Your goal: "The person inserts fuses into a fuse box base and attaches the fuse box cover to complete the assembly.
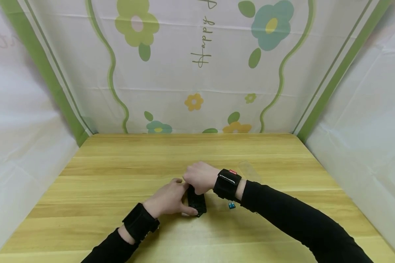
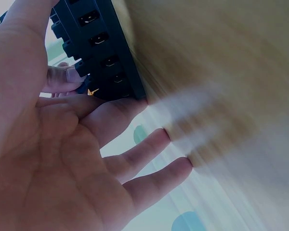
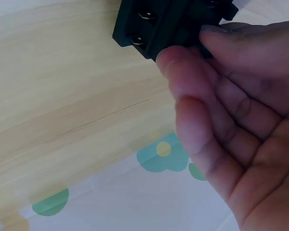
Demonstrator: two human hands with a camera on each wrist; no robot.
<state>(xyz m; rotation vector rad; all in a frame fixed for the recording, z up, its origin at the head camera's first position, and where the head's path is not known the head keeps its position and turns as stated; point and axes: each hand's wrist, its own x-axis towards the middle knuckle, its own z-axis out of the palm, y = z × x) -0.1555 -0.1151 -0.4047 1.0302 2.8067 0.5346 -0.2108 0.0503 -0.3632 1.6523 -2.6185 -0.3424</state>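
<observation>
A black terminal block (image 1: 196, 201) stands on the table between the two hands, its long side running away from me. In the left wrist view, a row of square recesses with metal contacts shows along the block (image 2: 98, 38). My left hand (image 1: 169, 197) holds it, thumb at the near end and fingers along the left side and far end. My right hand (image 1: 200, 177) reaches over the far end, and its thumb and forefinger pinch the block's end (image 3: 149, 24) there. Whether a small part sits between those fingertips is hidden.
A small shiny blue piece (image 1: 232, 205) lies right of the block. Behind the right wrist lies a clear plastic strip (image 1: 249, 170). The wooden table (image 1: 118, 175) is enclosed by flower-patterned cloth (image 1: 171, 73) at the back and white cloth at both sides.
</observation>
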